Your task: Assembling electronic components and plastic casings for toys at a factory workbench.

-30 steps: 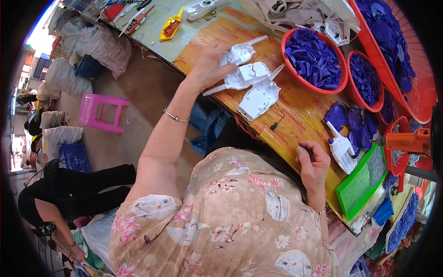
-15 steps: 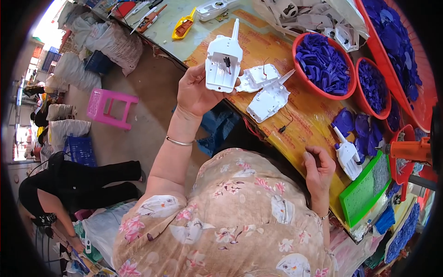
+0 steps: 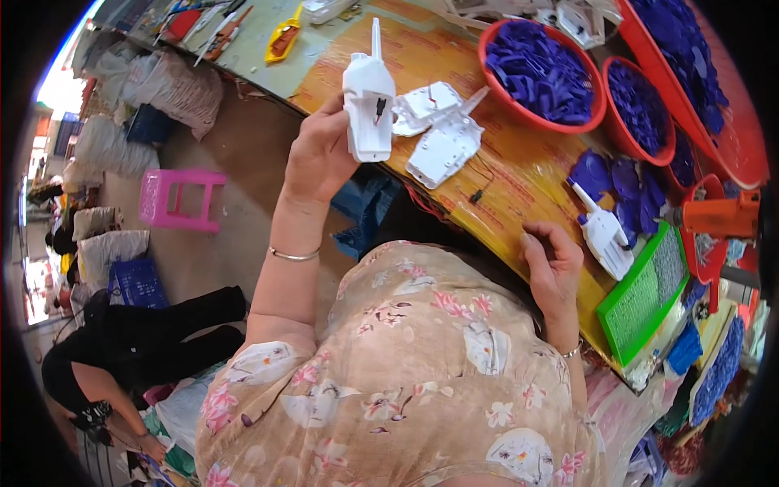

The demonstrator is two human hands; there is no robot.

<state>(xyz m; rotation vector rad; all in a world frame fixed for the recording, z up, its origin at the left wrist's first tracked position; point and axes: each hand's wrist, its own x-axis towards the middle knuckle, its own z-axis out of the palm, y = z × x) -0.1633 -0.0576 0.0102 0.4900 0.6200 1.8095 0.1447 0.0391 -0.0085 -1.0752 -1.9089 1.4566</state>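
Note:
My left hand [image 3: 316, 162] holds up a white plastic walkie-talkie-shaped housing [image 3: 365, 79] by its side, antenna upward. Its hollow side faces me, and a small black part with a wire shows in it. Beside it on the worktable lie two similar white shells, an upper half shell [image 3: 422, 112] and a lower half shell [image 3: 445, 156]. A thin wire with a black connector [image 3: 476, 196] trails from them. My right hand [image 3: 556, 272] hovers at the table's edge, fingers loosely curled, thumb apart, nothing in it. Nearest it is a white housing with purple parts [image 3: 607, 247].
Red baskets of purple plastic pieces [image 3: 540, 77] stand at the back right. A green tray [image 3: 629, 329] and an orange power tool [image 3: 718, 215] are on the right. Far left are tools and a yellow part [image 3: 282, 40]. A pink stool [image 3: 178, 199] and a bending person [image 3: 122, 349] are left.
The housing in my left hand has turned slightly and moved a little left with the hand. The whole view has shifted. My right hand stays by the table edge.

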